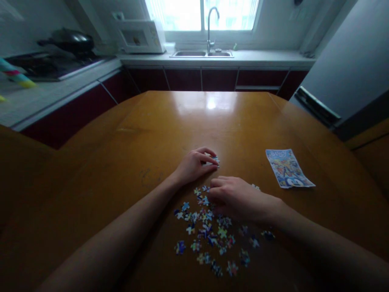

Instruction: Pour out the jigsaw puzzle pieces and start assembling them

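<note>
Supporting all handled items: 1 wooden table (146,134). Printed sheet (287,168) lies toward its right side. Right hand (237,196): fingertips hidden, cannot tell grip. Left hand (194,164): thumb and fingers clamped on 1 small puzzle section (216,160). Loose puzzle pieces (222,232): scattered below and around right hand.

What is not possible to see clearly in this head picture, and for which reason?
All in the head view:
- Right hand: it hides its own fingertips, so its grip is unclear.
- Small piece at the left hand: partly covered by the fingers.
- Printed sheet: details too small.
- Colourful striped object: cut off by the left edge.
</note>
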A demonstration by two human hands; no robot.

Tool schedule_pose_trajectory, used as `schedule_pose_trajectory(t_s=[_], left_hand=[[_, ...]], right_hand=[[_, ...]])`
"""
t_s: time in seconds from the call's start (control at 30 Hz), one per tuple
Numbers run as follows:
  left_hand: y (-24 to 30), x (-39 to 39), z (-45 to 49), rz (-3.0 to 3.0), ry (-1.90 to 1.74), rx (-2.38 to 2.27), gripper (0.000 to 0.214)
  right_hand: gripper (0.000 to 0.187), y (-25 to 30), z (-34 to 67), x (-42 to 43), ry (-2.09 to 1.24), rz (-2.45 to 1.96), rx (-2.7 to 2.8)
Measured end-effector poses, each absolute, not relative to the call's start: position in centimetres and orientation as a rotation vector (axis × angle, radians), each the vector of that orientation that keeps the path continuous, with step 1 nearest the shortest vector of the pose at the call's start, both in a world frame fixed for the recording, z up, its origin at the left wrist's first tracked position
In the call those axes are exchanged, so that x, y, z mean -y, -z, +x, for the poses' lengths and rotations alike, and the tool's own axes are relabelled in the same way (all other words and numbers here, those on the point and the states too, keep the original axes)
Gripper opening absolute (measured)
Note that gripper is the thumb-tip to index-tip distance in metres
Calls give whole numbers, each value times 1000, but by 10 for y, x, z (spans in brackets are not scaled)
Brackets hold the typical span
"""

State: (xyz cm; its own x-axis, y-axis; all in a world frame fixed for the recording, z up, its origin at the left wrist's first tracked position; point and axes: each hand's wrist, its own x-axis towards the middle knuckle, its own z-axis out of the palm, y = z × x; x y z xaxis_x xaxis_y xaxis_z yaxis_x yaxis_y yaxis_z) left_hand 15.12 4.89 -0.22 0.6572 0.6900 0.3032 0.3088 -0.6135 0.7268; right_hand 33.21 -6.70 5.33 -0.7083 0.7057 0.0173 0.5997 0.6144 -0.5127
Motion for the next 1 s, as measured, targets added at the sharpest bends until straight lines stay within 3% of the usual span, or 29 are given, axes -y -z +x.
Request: schedule_pose_trajectory(t_s=[0.57, 0.8, 1.0], left_hand=[[-2, -48, 152, 2245, -758, -758, 12], [0, -50, 151, 2242, -757, -733, 11], [2, -50, 150, 2236, -762, -735, 10]], right_hand=[[13, -55, 320, 78, -803, -1211, 2632], [17, -66, 330, 72, -1050, -1147, 2380], [10, -39, 348, 40, -986, -1286, 1820]])
